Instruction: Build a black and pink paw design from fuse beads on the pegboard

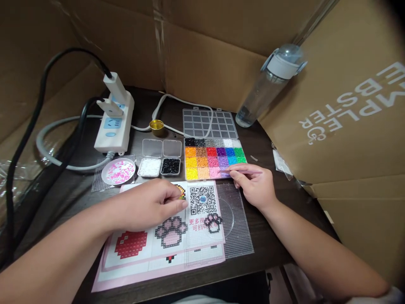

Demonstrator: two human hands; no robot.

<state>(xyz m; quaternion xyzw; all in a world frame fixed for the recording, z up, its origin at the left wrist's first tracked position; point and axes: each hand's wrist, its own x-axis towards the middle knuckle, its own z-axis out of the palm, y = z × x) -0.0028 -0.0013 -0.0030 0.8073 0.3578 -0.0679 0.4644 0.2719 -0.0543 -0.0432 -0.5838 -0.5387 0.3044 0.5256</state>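
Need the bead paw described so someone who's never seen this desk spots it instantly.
On the dark desk, find the pattern sheet with the QR code. The bead paw sits just below the code's lower right corner, partly over red lettering. Unlike the larger printed paw to its left, its big pad isn't filled with pink.
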